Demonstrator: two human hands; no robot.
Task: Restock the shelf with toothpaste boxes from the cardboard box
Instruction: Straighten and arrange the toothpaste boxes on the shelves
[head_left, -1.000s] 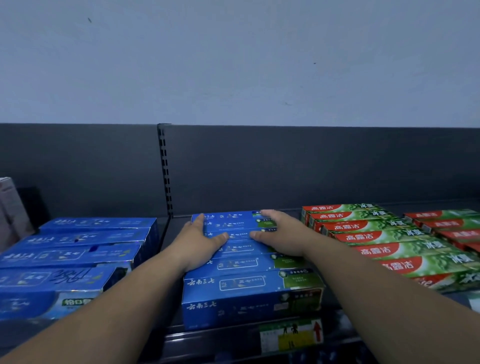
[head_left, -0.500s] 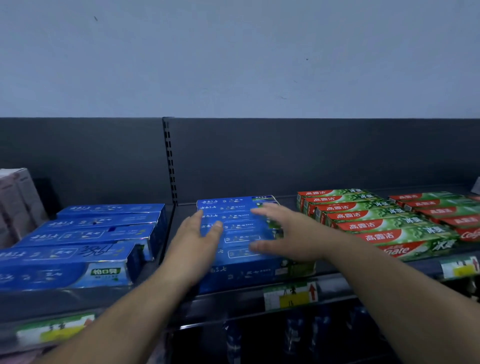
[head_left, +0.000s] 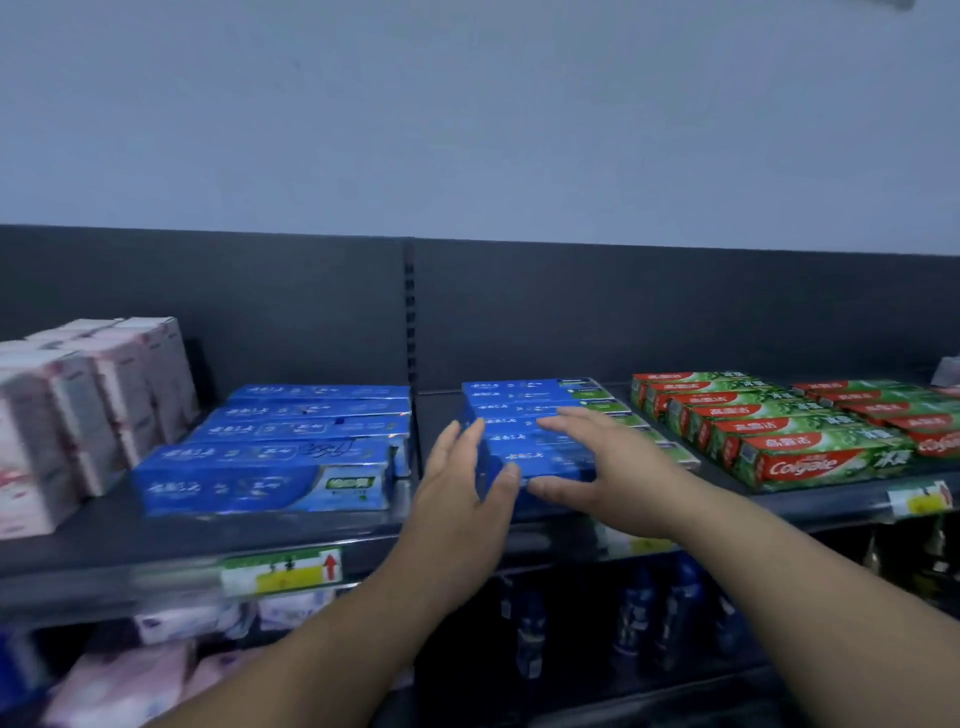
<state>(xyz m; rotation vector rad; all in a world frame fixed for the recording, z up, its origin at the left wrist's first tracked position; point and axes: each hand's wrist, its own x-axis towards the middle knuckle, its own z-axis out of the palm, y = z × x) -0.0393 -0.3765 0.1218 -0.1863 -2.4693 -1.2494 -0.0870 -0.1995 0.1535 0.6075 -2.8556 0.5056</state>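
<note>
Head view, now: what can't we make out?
- Cardboard box: outside the head view's frame.
- Middle blue toothpaste stack: front covered by left hand and right hand; contact lost in motion blur.
- Price label: print blurred.
- Lower-shelf bottles: dark, blurred; labels unreadable.

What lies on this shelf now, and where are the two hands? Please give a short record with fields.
left hand: open, at the left end of the middle blue boxes; contact unclear, blurred
right hand: open, fingers spread over the front of the same boxes
left of them: more blue boxes, then pink and white packs
right of them: green and red boxes
shelf: yellow price label on its front edge
cardboard box: not in view
</note>
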